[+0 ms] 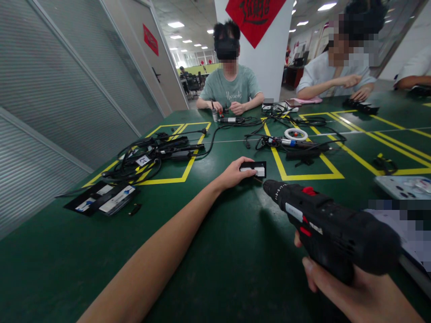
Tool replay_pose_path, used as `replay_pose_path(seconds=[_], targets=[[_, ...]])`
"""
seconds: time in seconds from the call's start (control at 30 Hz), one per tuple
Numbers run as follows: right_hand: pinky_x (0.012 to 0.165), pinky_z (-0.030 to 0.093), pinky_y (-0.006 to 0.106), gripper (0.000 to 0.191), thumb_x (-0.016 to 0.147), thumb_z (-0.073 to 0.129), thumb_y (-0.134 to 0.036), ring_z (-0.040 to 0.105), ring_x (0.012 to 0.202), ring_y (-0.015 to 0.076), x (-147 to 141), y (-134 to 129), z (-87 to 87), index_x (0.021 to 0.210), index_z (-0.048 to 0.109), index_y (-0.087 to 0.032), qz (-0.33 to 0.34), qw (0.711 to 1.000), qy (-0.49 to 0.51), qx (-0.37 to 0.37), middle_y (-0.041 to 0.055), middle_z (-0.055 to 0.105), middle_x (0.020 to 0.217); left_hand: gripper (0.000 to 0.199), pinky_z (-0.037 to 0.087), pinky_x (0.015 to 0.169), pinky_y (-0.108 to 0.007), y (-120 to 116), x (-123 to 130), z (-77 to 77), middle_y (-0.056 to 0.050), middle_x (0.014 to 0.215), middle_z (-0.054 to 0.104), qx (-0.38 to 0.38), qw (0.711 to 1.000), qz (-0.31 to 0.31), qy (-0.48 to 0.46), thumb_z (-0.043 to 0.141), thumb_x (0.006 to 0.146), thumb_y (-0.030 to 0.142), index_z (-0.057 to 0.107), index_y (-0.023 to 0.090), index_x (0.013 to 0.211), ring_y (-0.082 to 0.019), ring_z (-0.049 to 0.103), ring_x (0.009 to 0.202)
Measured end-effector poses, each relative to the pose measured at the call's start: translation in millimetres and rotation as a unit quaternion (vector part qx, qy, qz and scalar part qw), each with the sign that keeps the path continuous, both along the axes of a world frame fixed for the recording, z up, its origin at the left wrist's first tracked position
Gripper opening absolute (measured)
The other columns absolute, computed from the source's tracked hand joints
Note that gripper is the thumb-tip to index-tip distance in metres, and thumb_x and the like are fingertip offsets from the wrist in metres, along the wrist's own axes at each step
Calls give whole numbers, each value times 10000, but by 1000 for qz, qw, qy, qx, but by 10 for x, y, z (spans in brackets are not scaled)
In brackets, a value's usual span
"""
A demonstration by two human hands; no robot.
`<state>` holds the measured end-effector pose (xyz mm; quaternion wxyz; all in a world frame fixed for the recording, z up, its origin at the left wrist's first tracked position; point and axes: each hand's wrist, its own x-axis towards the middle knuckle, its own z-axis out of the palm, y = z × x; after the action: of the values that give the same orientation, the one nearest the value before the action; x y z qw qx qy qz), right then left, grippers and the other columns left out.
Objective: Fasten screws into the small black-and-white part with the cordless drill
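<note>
My right hand (357, 287) is wrapped round the grip of a black cordless drill (323, 220) with red buttons. The drill points away and to the left, and its thin bit reaches toward a small black rectangular piece with white parts (260, 171). Whether the bit touches that piece I cannot tell. On the green table, my left hand (237, 172) grips the piece from its left side, thumb in front and fingers behind.
Tangled black cables and devices (161, 150) lie at the left, near flat black-and-white packs (107, 197). More cables, a black tool (292, 143) and a white ring (296, 134) lie beyond my hands. A metal plate (404, 186) is at the right. Two people (230, 83) sit opposite.
</note>
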<state>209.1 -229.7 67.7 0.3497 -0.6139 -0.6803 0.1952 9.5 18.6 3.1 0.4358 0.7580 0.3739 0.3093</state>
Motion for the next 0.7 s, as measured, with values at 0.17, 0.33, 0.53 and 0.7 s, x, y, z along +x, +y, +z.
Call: replay_pose_path(seconds=[0.17, 0.33, 0.53, 0.7], targets=[[710, 548, 211, 207, 760, 548, -339, 670, 581, 154, 7, -11, 13, 583, 613, -254, 3, 1000, 1, -4, -13, 709, 674, 506, 440, 861, -317, -9, -3, 7, -68, 1047, 601, 4, 1000, 3, 5, 647, 718, 410, 514, 163, 1139, -169, 566, 905], [667, 552, 192, 144, 751, 563, -331, 674, 597, 155, 2, 6, -10, 654, 632, -250, -4, 1000, 18, -8, -8, 713, 700, 520, 448, 847, -312, 6, -1, -10, -73, 1037, 601, 5, 1000, -3, 3, 656, 713, 408, 506, 153, 1141, -168, 568, 900], [708, 547, 206, 161, 758, 553, -338, 675, 618, 157, 1, 7, -20, 644, 629, -253, 2, 1000, 19, -11, -10, 712, 702, 500, 455, 809, -292, 14, -4, -17, -62, 1007, 606, 7, 1000, -9, 2, 659, 716, 389, 504, 164, 1135, -157, 572, 873], [684, 552, 221, 195, 750, 557, -372, 664, 565, 161, 20, -14, -42, 610, 623, -254, -5, 1000, 18, -17, -9, 704, 664, 512, 459, 792, -285, 15, -6, -16, -64, 1008, 608, 5, 1000, -10, 8, 660, 715, 388, 497, 161, 1145, -158, 572, 870]])
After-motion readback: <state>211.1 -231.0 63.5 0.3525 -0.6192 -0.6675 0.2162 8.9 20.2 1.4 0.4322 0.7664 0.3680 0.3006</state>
